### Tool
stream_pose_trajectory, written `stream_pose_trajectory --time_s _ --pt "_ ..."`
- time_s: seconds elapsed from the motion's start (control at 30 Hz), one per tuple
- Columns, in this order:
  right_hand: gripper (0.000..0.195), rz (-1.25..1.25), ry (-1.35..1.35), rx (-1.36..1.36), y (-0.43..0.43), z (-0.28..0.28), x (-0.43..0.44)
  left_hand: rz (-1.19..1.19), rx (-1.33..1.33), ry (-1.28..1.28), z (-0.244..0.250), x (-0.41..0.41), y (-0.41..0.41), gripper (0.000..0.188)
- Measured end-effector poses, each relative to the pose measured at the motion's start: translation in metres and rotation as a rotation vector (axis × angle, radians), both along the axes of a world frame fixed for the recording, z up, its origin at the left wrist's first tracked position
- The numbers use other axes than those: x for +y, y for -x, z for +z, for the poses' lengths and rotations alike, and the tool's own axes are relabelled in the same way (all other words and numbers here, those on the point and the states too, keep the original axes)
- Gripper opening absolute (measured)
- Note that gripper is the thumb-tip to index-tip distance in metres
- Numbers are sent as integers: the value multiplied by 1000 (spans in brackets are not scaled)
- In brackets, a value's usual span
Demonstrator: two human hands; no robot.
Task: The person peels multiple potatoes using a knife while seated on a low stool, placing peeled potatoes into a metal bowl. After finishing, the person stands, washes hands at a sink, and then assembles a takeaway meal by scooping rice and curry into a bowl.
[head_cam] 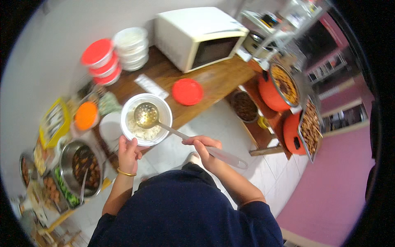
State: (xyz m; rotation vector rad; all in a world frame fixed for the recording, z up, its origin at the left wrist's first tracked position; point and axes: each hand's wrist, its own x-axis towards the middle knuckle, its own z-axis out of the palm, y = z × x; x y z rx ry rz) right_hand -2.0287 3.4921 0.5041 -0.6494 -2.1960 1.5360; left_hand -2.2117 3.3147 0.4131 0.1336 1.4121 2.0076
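Note:
My left hand [129, 152], with a gold bangle at its wrist, grips the near rim of a white plastic tub [125, 129]. Pale contents [147, 134] that I cannot identify cover the tub's bottom. In my right hand [206, 151] is the grey handle of a perforated metal ladle [146, 114], whose bowl is over the tub's opening. A round red lid [187, 91] lies on the wooden table [213, 80] beyond the tub. Left of the tub stands a round white container [111, 129], partly hidden.
A white microwave oven [185, 40] stands at the back, beside stacked red-lidded tubs [98, 60] and white ones [132, 46]. To the left are a steel pot [66, 166] of dark food and green vegetables [66, 186]. Orange pots [271, 95] occupy the right shelf.

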Motion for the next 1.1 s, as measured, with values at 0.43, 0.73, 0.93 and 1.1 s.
stream_pose_trajectory --time_s 0.43,0.73,0.93,1.1 --pt "27 -676 282 405 -203 5 282 -711 -227 -121 7 438 -158 16" --pt "33 -886 456 673 -241 -9 478 -842 -263 -45 -14 655 -174 16" --pt "36 -1038 64 282 -291 -34 617 -770 -182 -1 2 750 -143 19" --pt "33 -786 -655 -387 -297 -72 702 -686 -150 28 0 792 -114 21"
